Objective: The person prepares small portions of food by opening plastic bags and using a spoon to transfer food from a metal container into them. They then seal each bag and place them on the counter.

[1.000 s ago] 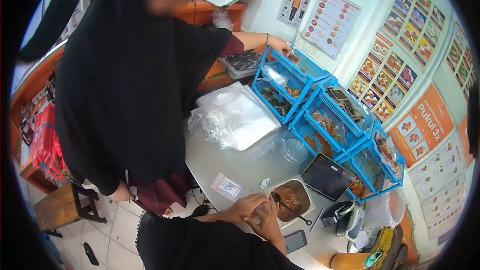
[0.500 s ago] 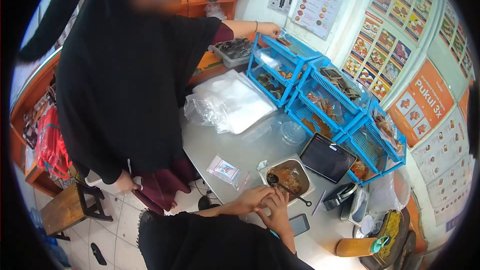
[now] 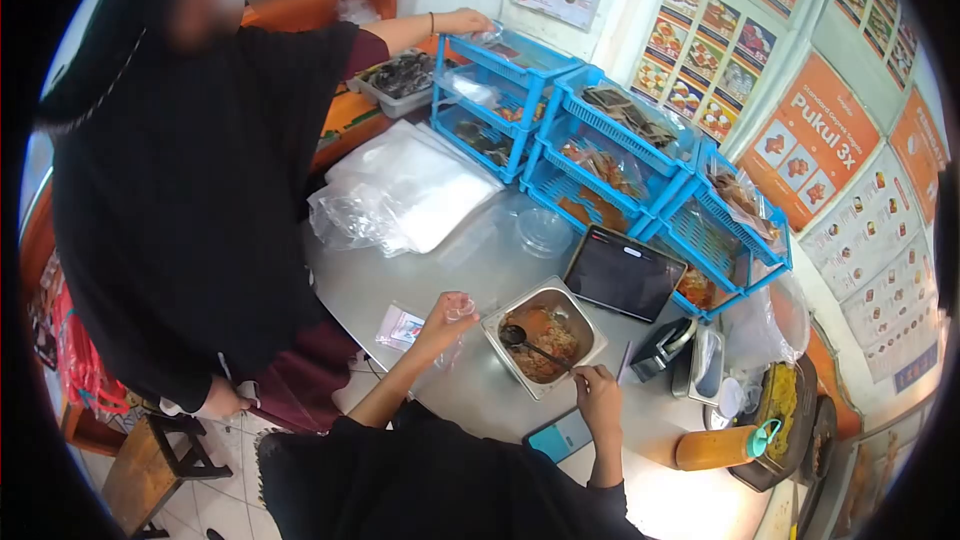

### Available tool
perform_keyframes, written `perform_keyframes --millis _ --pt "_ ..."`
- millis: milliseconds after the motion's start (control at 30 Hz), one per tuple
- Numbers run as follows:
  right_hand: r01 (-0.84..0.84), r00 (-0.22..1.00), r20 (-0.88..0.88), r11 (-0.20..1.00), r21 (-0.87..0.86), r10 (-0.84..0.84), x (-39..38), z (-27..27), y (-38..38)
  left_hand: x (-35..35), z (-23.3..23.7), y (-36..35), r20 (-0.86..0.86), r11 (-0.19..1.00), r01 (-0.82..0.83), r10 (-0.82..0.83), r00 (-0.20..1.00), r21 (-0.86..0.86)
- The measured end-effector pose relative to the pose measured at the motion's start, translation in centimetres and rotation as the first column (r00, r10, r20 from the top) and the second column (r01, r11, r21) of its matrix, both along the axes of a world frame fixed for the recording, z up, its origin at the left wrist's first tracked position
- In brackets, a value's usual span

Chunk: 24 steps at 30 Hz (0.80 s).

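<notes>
My left hand (image 3: pixel 440 328) is raised to the left of a square metal pan (image 3: pixel 487 325), its fingers closed around a small clear plastic bag (image 3: pixel 462 312). Brownish-orange chopped food (image 3: pixel 545 335) fills the bottom of the pan. A black ladle (image 3: pixel 514 336) rests in it, bowl on the food and handle over the near right rim. At that handle's end my right hand (image 3: pixel 598 400) has its fingers closed on it. Below the pan lies a phone (image 3: pixel 560 436) with its screen lit.
Blue stacked baskets (image 3: pixel 620 165) with packed food line the wall. A tablet (image 3: pixel 625 273), tape dispenser (image 3: pixel 665 350) and orange bottle (image 3: pixel 715 448) stand to the right. At left, a co-worker in black (image 3: pixel 190 210) reaches to the top basket, beside plastic bags (image 3: pixel 420 185).
My hands, together over the pan's near edge before, have parted. The left moved up-left with the clear bag; the right took hold of the ladle handle. The phone screen lit up; the view shifted.
</notes>
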State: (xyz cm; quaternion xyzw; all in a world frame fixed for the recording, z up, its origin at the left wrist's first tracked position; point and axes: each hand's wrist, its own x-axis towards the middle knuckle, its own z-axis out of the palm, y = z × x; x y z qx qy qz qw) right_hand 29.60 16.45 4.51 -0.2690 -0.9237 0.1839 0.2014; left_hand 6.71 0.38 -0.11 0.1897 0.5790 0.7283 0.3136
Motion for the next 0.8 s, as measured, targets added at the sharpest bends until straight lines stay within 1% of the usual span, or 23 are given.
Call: perform_keyframes --millis 33,100,133,167,233,267,300,333,367,400,433,467,500,533,567,600,633,667,733,767,800 --pt "0.008 1.000 0.009 1.000 -0.002 -0.008 -0.3 0.4 0.1 0.2 0.3 0.2 0.009 1.000 0.008 -0.008 1.000 -0.002" --pt "0.012 0.999 0.039 0.978 0.209 -0.020 -1.0 0.8 0.0 0.7 0.7 0.4 0.126 0.996 0.070 -0.077 0.989 0.056" --pt "0.024 0.997 0.065 0.959 0.281 -0.044 -1.3 0.3 0.2 1.0 0.8 0.5 0.128 0.996 0.074 -0.080 0.988 0.049" --pt "0.027 0.997 0.066 0.961 0.275 -0.046 -1.7 0.3 0.2 1.3 0.8 0.7 0.111 0.994 0.086 -0.094 0.989 0.070" --pt "0.020 0.994 0.089 0.907 0.421 -0.063 -2.7 0.3 -0.1 1.7 1.4 0.6 0.093 0.992 0.099 -0.106 0.990 0.081" --pt "0.021 0.994 0.087 0.910 0.413 -0.063 -3.1 0.2 -0.1 1.9 2.0 0.5 0.039 0.994 0.105 -0.106 0.994 0.025" --pt "-0.008 0.998 0.062 0.899 0.439 -0.022 -3.5 0.2 -0.2 1.8 2.4 0.3 -0.018 0.994 0.107 -0.108 0.994 -0.030" --pt "-0.034 0.999 0.035 0.885 0.465 0.020 -3.9 0.1 -0.2 1.7 2.3 0.2 -0.023 0.993 0.107 -0.108 0.994 -0.039" --pt "-0.029 0.999 0.028 0.889 0.457 0.018 -4.2 0.3 -0.1 1.7 2.0 0.0 -0.002 0.995 0.099 -0.099 0.995 -0.005" --pt "-0.070 0.997 0.054 0.875 0.478 0.051 -4.1 0.5 0.2 1.7 1.8 -0.3 0.020 0.995 0.093 -0.093 0.995 0.026" --pt "-0.108 0.994 0.079 0.862 0.495 0.079 -4.0 0.8 0.4 1.6 1.8 -0.6 0.013 0.995 0.102 -0.102 0.995 0.009" --pt "-0.094 0.995 0.071 0.873 0.478 0.068 -4.0 1.0 0.7 1.6 1.8 -0.9 0.038 0.997 0.079 -0.079 0.996 0.014" --pt "-0.049 0.999 0.027 0.864 0.501 0.040 -3.9 1.3 1.1 1.7 1.7 -1.2 0.063 0.998 0.059 -0.060 0.996 0.018" --pt "0.000 1.000 -0.015 0.853 0.522 0.009 -4.0 1.5 1.5 1.6 1.3 -1.5 0.060 0.997 0.078 -0.078 0.995 -0.002" --pt "0.022 1.000 -0.020 0.863 0.505 -0.014 -4.1 1.7 1.7 1.5 0.7 -1.9 0.083 0.996 0.091 -0.092 0.992 0.022" --pt "0.035 0.999 -0.034 0.843 0.536 -0.019 -4.1 1.8 2.0 1.4 0.3 -2.2 0.107 0.994 0.104 -0.108 0.988 0.046" --pt "0.046 0.999 -0.045 0.822 0.567 -0.025 -4.0 1.7 2.2 1.4 0.2 -2.3 0.109 0.991 0.129 -0.132 0.985 0.028" --pt "0.064 0.998 -0.042 0.832 0.551 -0.049 -4.0 1.2 2.3 1.5 0.1 -2.4 0.096 0.991 0.135 -0.136 0.986 0.016" --pt "-0.127 0.991 0.035 0.848 0.515 0.127 -4.3 -0.1 2.1 1.8 0.1 -2.5 0.092 0.989 0.150 -0.148 0.985 -0.014" --pt "-0.122 0.992 0.037 0.859 0.498 0.120 -4.0 -0.3 2.1 1.9 0.2 -2.4 0.078 0.988 0.152 -0.151 0.986 -0.018" --pt "-0.169 0.985 0.045 0.869 0.466 0.168 -3.8 0.1 1.8 1.8 0.4 -2.4 0.061 0.988 0.151 -0.150 0.987 -0.022"
